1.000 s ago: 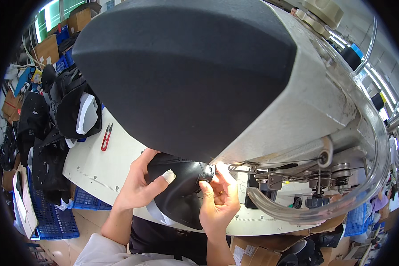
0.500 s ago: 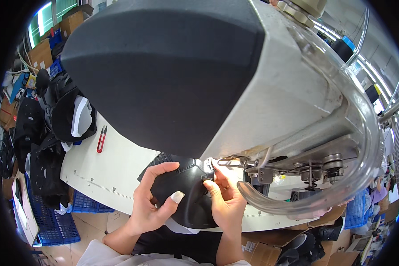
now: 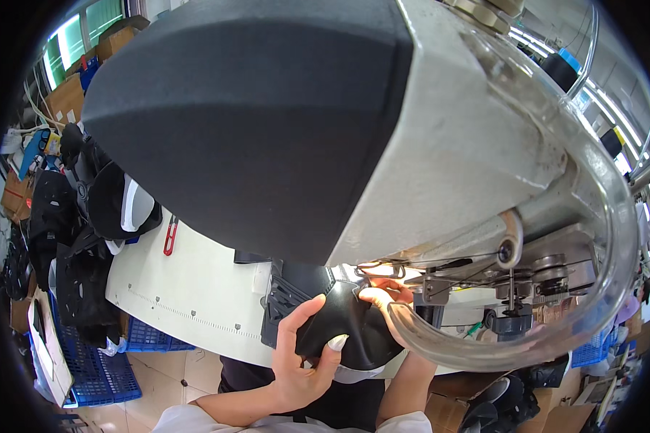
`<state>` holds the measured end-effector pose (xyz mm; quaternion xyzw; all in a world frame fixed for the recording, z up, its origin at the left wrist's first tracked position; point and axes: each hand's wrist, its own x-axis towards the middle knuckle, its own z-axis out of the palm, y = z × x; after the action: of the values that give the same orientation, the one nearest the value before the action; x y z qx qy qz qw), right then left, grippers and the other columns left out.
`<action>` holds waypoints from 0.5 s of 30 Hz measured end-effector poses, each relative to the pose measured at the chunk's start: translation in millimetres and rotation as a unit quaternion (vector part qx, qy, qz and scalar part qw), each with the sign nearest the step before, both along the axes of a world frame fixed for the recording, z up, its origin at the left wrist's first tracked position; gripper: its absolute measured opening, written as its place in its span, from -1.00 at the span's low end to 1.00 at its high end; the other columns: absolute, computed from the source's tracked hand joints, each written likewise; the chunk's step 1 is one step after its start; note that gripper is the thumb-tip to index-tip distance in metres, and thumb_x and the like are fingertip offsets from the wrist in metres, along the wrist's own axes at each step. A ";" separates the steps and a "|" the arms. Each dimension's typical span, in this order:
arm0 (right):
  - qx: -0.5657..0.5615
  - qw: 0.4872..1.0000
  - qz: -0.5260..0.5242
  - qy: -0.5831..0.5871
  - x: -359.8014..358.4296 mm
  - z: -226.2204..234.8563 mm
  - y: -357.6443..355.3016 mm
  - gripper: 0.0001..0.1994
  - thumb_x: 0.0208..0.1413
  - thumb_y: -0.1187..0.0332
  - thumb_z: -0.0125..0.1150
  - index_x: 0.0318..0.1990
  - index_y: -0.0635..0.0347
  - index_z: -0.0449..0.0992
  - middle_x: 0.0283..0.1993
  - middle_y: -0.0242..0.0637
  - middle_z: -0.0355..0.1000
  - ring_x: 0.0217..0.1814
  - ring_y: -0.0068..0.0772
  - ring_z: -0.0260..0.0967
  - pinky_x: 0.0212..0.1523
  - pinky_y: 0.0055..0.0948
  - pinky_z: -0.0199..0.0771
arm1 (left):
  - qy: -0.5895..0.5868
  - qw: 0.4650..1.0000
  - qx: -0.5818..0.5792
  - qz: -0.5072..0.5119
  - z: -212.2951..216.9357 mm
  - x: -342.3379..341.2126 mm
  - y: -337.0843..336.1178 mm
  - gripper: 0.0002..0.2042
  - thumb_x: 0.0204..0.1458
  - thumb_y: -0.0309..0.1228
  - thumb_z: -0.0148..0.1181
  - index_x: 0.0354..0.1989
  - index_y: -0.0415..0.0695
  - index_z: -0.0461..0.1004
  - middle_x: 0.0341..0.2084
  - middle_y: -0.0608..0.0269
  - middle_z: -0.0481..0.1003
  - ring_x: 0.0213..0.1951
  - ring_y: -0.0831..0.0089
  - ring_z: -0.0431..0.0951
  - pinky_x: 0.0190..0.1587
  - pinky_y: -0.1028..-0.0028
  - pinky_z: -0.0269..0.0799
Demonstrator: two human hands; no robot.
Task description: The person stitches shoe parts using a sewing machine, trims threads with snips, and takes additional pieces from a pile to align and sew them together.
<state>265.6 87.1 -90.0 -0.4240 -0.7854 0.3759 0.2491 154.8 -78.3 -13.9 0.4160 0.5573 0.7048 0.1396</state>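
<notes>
A black leather shoe upper (image 3: 355, 333) lies folded on the white machine table, its far edge under the lit needle area of a sewing machine (image 3: 267, 151). My left hand (image 3: 302, 382) grips its near left side, forefinger spread on top and thumb raised with a pale nail showing; the other fingers go under it. With thumb and fingers, my right hand (image 3: 391, 307) pinches the upper's right side close to the needle area. Part of this hand is behind a clear curved tube (image 3: 477, 355). The needle itself is hidden by the machine head.
Red thread snips (image 3: 170, 237) lie on the white table (image 3: 195, 270), left of the machine. Black shoe uppers (image 3: 87, 281) are heaped at the left, above a blue basket (image 3: 101, 375). A cardboard box (image 3: 446, 413) with black pieces stands low at the right.
Both hands and the shoe upper have moved right and slightly nearer. The right hand has turned further in behind the clear tube. A metal lever on the machine now shows lower down.
</notes>
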 end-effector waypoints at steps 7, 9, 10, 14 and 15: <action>-0.010 0.994 0.109 0.011 -1.2 34.2 -6.2 -0.71 0.06 0.41 0.32 -0.05 0.18 0.52 -0.19 -0.41 0.45 -0.10 -0.55 0.36 0.01 -0.49 0.35 | -0.066 0.995 -0.033 -0.060 17.8 -24.8 -5.5 -0.46 0.06 -0.67 0.18 0.25 -0.39 0.17 0.07 0.03 0.37 0.01 0.46 0.49 -0.06 0.59 0.49; -0.038 0.995 0.064 0.063 -13.8 51.3 -19.3 -0.70 0.07 0.42 0.32 -0.02 0.19 0.50 -0.20 -0.40 0.44 -0.11 -0.54 0.36 0.01 -0.48 0.35 | -0.065 0.995 -0.039 -0.057 19.4 -30.1 -5.4 -0.46 0.07 -0.66 0.18 0.24 -0.39 0.18 0.06 0.04 0.39 -0.01 0.48 0.50 -0.09 0.61 0.49; -0.068 0.991 0.018 0.115 -19.0 58.7 -24.6 -0.68 0.08 0.43 0.31 0.00 0.20 0.48 -0.21 -0.39 0.43 -0.11 -0.52 0.36 0.02 -0.47 0.35 | -0.035 0.997 -0.038 -0.057 18.4 -33.0 -6.2 -0.46 0.06 -0.65 0.19 0.24 -0.38 0.18 0.07 0.04 0.39 -0.02 0.48 0.50 -0.11 0.62 0.50; -0.056 0.983 0.074 0.158 -23.7 75.2 -27.8 -0.69 0.08 0.49 0.30 0.00 0.24 0.47 -0.21 -0.36 0.42 -0.12 -0.50 0.37 0.00 -0.47 0.38 | -0.022 0.996 -0.056 -0.073 24.2 -43.6 -7.7 -0.48 0.06 -0.63 0.20 0.23 -0.37 0.21 0.05 0.06 0.41 -0.04 0.50 0.51 -0.13 0.63 0.49; -0.032 0.983 0.070 0.168 -25.1 77.0 -29.5 -0.69 0.07 0.52 0.30 -0.01 0.26 0.46 -0.21 -0.34 0.42 -0.14 -0.50 0.38 -0.03 -0.48 0.41 | -0.030 0.994 -0.066 -0.082 28.3 -45.8 -8.0 -0.48 0.07 -0.63 0.20 0.22 -0.36 0.23 0.04 0.07 0.42 -0.04 0.51 0.51 -0.14 0.63 0.49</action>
<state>240.5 57.6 -13.0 -0.3068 -0.7474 0.4835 0.3368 109.0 -86.3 14.4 0.4288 0.5618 0.6653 0.2408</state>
